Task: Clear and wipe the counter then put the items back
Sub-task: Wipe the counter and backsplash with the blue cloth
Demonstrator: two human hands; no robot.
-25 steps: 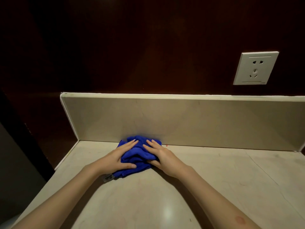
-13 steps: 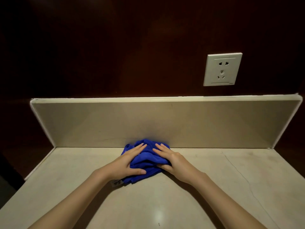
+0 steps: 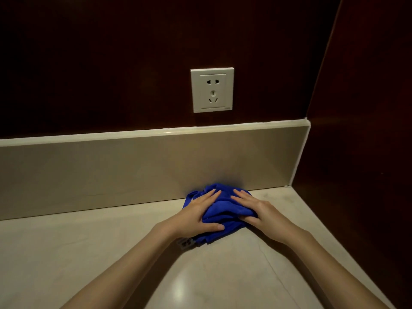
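On the left, the pale stone bench (image 3: 66, 253) runs wide and bare, with a soft patch of light reflected on its near middle. Along its far edge stands a low beige backsplash (image 3: 111, 170), capped by a lighter rim, and above that a dark reddish-brown wall (image 3: 100, 63) fills the upper part of the view.

Toward the middle, a white wall socket (image 3: 212, 90) sits on the dark wall, just above the backsplash. Below it, the left hand (image 3: 198, 214) lies flat on a bunched blue cloth (image 3: 223, 210), fingers straight and pointing away, thumb stretched along the cloth's near edge, pressing down rather than gripping. The cloth sits on the bench, pushed up against the foot of the backsplash, and a small white label (image 3: 186, 243) pokes out from its near-left side, under the wrist.

Just right of that, the right hand (image 3: 258, 210) presses on the same cloth, fingers extended across the top, with the thumb tucked into a fold at the near side. A thin crack line (image 3: 274, 273) runs across the bench beneath the right forearm.

Far right, the backsplash ends at a corner where a dark side panel (image 3: 367, 130) meets the wall.
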